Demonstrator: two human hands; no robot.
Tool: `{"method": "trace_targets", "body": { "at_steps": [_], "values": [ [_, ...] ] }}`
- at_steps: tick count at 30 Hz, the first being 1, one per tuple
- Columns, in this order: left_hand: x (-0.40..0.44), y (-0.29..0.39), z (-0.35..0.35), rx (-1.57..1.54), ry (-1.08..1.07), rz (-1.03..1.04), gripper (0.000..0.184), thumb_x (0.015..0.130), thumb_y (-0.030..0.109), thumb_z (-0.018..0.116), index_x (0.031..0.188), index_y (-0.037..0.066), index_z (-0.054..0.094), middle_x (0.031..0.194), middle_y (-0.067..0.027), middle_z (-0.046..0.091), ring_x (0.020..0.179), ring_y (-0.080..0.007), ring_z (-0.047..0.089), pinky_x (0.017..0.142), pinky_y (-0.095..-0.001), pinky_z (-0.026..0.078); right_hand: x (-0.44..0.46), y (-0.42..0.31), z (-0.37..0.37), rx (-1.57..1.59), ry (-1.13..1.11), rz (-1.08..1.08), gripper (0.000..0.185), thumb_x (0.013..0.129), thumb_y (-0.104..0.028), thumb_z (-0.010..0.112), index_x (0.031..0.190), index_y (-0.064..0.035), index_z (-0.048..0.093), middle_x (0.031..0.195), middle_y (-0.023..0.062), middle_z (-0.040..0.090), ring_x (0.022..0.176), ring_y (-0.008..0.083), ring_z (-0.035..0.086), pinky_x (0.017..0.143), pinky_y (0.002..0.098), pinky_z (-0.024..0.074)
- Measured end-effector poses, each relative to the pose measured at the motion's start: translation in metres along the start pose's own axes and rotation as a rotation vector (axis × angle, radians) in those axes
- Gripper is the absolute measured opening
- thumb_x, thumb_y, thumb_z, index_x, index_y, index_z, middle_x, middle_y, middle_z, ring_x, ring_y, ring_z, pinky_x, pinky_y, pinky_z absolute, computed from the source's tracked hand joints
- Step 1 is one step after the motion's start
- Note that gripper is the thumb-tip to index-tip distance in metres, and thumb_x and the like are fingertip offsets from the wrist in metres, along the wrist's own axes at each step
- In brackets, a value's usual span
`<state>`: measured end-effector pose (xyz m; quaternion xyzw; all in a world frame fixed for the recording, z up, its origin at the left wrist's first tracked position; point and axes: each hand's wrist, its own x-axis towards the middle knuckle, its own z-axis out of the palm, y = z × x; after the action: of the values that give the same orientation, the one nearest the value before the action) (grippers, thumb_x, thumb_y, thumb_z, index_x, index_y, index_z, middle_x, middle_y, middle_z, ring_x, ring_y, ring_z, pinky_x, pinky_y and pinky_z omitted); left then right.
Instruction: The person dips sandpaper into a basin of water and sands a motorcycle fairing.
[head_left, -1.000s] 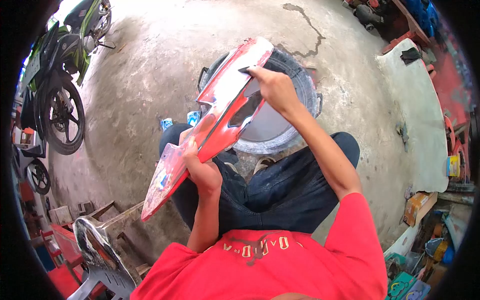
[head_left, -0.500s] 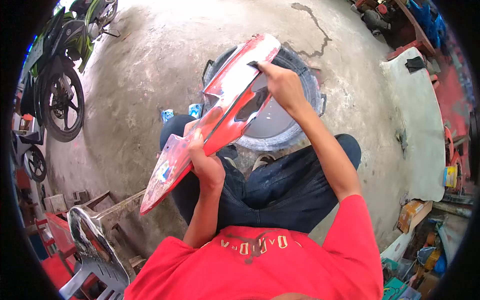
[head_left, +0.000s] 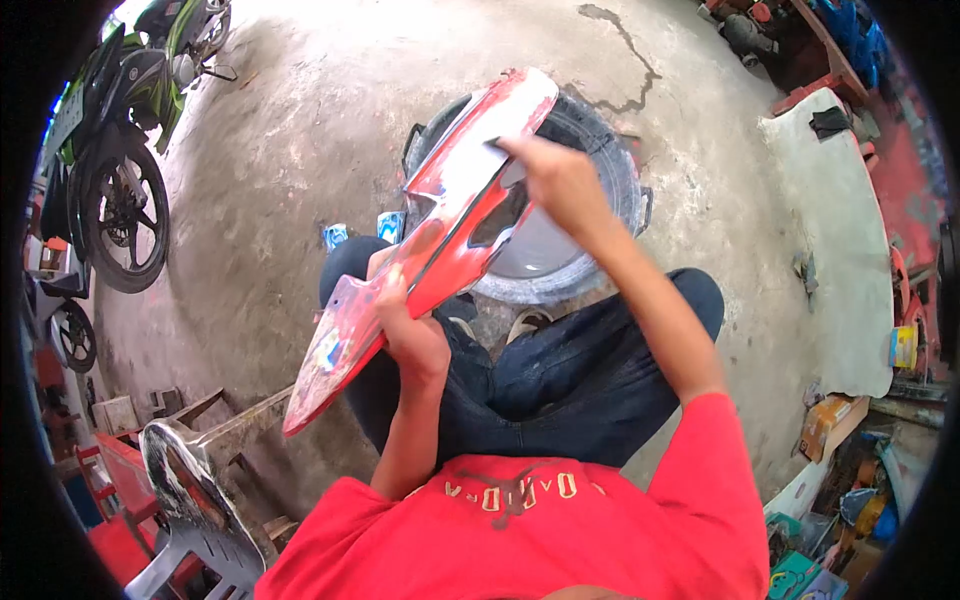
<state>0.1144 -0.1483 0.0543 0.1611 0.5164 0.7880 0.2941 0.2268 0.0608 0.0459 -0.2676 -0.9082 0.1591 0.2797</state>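
Observation:
A long red and white motorcycle body panel [head_left: 455, 245] with worn paint slants across my lap and over the basin. My left hand [head_left: 412, 335] is closed around its lower middle, thumb on the upper face. Fingers pinched, my right hand [head_left: 560, 180] presses a small dark piece of sandpaper [head_left: 497, 144] against the white upper part of the panel. That hand is slightly blurred and hides most of the sandpaper. Beneath the panel's upper end stands a round dark basin [head_left: 600, 265] holding greyish water.
Two small blue and white packets [head_left: 391, 226] lie on the concrete floor left of the basin. A motorcycle [head_left: 125, 200] is parked at the left. Near my left elbow is a worn chair [head_left: 195, 490]. A pale panel [head_left: 835, 260] and assorted clutter line the right side.
My right hand has slid slightly down and left along the panel with the sandpaper. The panel's lower tip has dipped slightly; my left hand keeps its hold.

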Motion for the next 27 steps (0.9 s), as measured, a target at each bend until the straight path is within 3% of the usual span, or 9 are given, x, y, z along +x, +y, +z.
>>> {"method": "trace_targets", "body": {
  "at_steps": [1,6,8,10,11,16,20,24,27],
  "values": [
    [0.000,-0.002,0.000,0.021,-0.011,0.005,0.042,0.094,0.029,0.040,0.119,-0.001,0.056,0.119,-0.0146,0.064,0.112,-0.0244,0.067,0.089,-0.0357,0.058,0.009,0.006,-0.007,-0.001,-0.072,0.134,0.038,0.088,0.000,0.061,0.122,-0.0122,0.070,0.119,0.0116,0.073,0.111,0.0262,0.071,0.087,0.0399,0.0583],
    [0.002,0.000,0.003,0.028,0.005,0.025,0.041,0.095,0.031,0.041,0.120,0.001,0.055,0.113,-0.0112,0.063,0.108,-0.0224,0.067,0.091,-0.0360,0.056,-0.031,-0.079,-0.007,0.153,0.107,-0.346,0.033,0.088,-0.008,0.060,0.121,-0.0094,0.068,0.119,0.0149,0.072,0.109,0.0273,0.071,0.091,0.0393,0.0583],
    [-0.001,-0.001,0.001,0.018,-0.012,-0.013,0.037,0.100,0.030,0.039,0.118,0.001,0.056,0.112,-0.0112,0.062,0.108,-0.0205,0.064,0.095,-0.0356,0.051,-0.026,-0.062,-0.010,0.196,0.072,-0.336,0.039,0.083,0.002,0.062,0.121,-0.0083,0.069,0.117,0.0153,0.073,0.107,0.0290,0.072,0.091,0.0371,0.0584],
    [-0.003,0.004,0.008,0.029,-0.050,-0.026,0.037,0.104,0.029,0.039,0.116,0.000,0.058,0.111,-0.0108,0.061,0.107,-0.0182,0.060,0.100,-0.0353,0.046,-0.005,-0.035,-0.014,0.142,-0.019,-0.056,0.032,0.089,-0.009,0.060,0.120,-0.0098,0.070,0.118,0.0135,0.072,0.105,0.0272,0.072,0.085,0.0383,0.0596],
    [0.000,-0.007,-0.001,0.251,-0.089,0.060,0.043,0.108,0.036,0.034,0.118,0.000,0.056,0.114,-0.0098,0.061,0.111,-0.0170,0.059,0.101,-0.0343,0.045,-0.004,-0.033,-0.012,0.111,-0.004,-0.078,0.032,0.089,-0.008,0.059,0.119,-0.0092,0.070,0.117,0.0138,0.073,0.107,0.0275,0.072,0.087,0.0386,0.0595],
    [0.000,-0.010,0.003,0.000,-0.064,0.009,0.055,0.109,0.052,0.031,0.133,0.006,0.050,0.124,-0.0086,0.063,0.108,-0.0165,0.065,0.088,-0.0319,0.053,-0.038,-0.094,-0.017,0.187,0.107,-0.411,0.039,0.079,0.002,0.065,0.117,-0.0056,0.070,0.115,0.0154,0.073,0.107,0.0299,0.072,0.091,0.0387,0.0590],
    [-0.004,-0.019,0.004,-0.010,0.037,-0.092,0.063,0.108,0.058,0.029,0.139,0.006,0.047,0.126,-0.0057,0.063,0.106,-0.0147,0.065,0.084,-0.0272,0.052,-0.012,-0.036,-0.012,0.071,-0.036,-0.034,0.037,0.084,0.000,0.064,0.120,-0.0058,0.069,0.118,0.0158,0.072,0.105,0.0303,0.072,0.089,0.0366,0.0590],
    [-0.001,-0.019,0.003,0.020,-0.012,-0.041,0.067,0.107,0.061,0.027,0.139,0.006,0.048,0.127,-0.0073,0.062,0.111,-0.0153,0.063,0.089,-0.0274,0.051,-0.039,-0.094,-0.018,0.186,0.091,-0.424,0.034,0.085,-0.007,0.063,0.119,-0.0068,0.068,0.116,0.0153,0.073,0.109,0.0302,0.071,0.089,0.0415,0.0587],
    [-0.004,-0.015,0.003,-0.007,-0.018,-0.047,0.070,0.107,0.063,0.025,0.136,0.005,0.050,0.126,-0.0088,0.062,0.117,-0.0170,0.062,0.097,-0.0298,0.050,-0.029,-0.061,-0.012,0.189,0.014,-0.234,0.034,0.087,-0.002,0.063,0.120,-0.0068,0.069,0.117,0.0168,0.073,0.107,0.0317,0.072,0.091,0.0402,0.0584]
  ]
}}
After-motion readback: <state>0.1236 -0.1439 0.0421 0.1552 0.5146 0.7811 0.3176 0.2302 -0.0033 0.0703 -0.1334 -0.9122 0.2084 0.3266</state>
